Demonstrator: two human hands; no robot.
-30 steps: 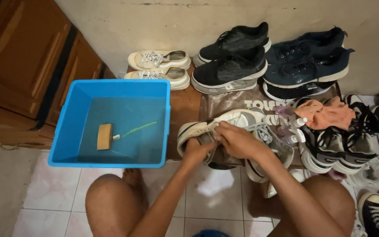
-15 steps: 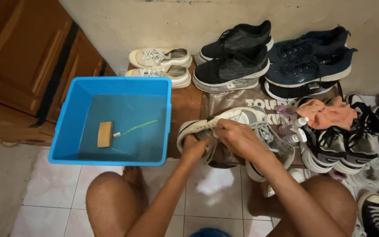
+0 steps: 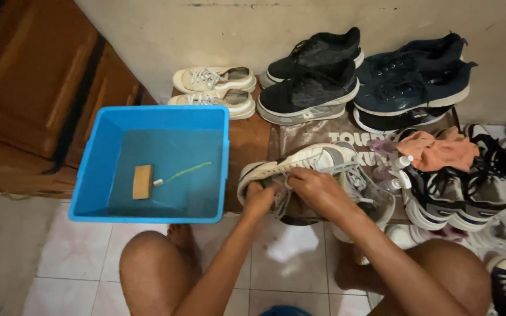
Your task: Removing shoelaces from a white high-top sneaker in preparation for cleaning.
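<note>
Head view: a crouching person's left hand [image 3: 259, 199] clasps the toe end of a white-and-grey sneaker [image 3: 306, 169], while the right hand [image 3: 317, 190] pinches its laces at mid-shoe. Just left of the grip sits a blue plastic tub [image 3: 92, 175] of water holding a sponge [image 3: 142, 181] and a green toothbrush [image 3: 185, 172]. Beyond the grip, black sneakers [image 3: 311, 88] line the wall; right of it lies an orange cloth [image 3: 440, 151].

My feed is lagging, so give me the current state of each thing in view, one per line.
White sneaker: on its side, held by both hands.
Left hand: gripping the sneaker.
Right hand: on the laces.
Blue tub: holds water.
Brush: lying in the tub.
Orange cloth: crumpled on shoes.
</note>
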